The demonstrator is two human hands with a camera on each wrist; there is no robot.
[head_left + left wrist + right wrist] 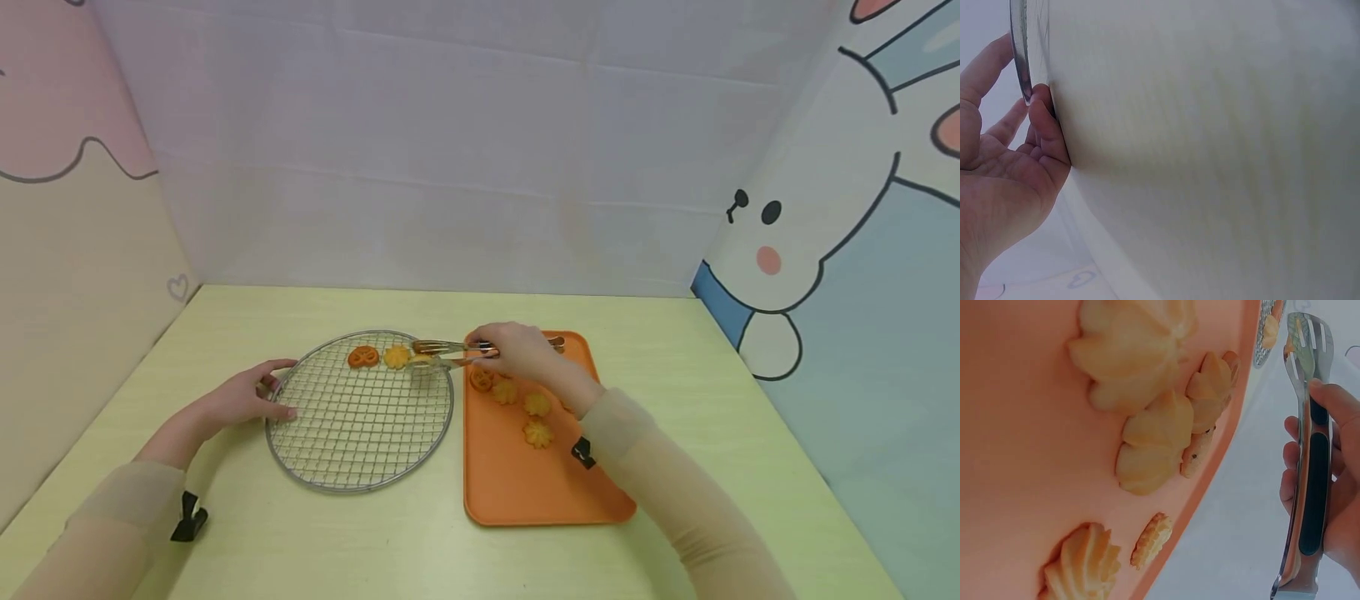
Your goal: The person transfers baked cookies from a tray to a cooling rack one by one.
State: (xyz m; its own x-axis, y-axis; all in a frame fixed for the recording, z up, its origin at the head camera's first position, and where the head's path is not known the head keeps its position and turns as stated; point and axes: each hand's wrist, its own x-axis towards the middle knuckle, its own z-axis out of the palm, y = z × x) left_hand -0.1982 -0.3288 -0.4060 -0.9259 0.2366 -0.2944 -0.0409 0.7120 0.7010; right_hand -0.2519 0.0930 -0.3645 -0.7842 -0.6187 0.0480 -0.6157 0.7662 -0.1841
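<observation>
Over the right rim of the round wire-mesh cooling rack (360, 412), your right hand (525, 350) holds a pair of slotted metal tongs with black handle inserts (450, 354), fingers curled round the handles. The tong blades look closed on a pale flower-shaped cookie (422, 360), though the head view is too small to be sure it is lifted clear of the mesh. Your left hand (243, 400) rests against the rack's left rim, fingers relaxed and straight, steadying it rather than gripping.

2 cookies already lie on the far part of the rack: an orange pretzel-shaped cookie (363, 357) and a yellow flower-shaped cookie (396, 357). More piped cookies (536, 433) sit on the far half of the orange rectangular plastic tray (525, 492), just right of the rack.

Judge these cookies light, dry and brittle; the ridged petals will likely chip if you squeeze hard. Take each across its broad middle with the flat tong blades, pressing only enough to lift. The tray surface looks smooth, so a cookie may slide before the blades catch it.

Rack and tray nearly touch, so the path between them is short. Most of the mesh toward the near edge of the pale green worktop (675, 358) is free. Watch the tray's raised lip and the rack's rim.
</observation>
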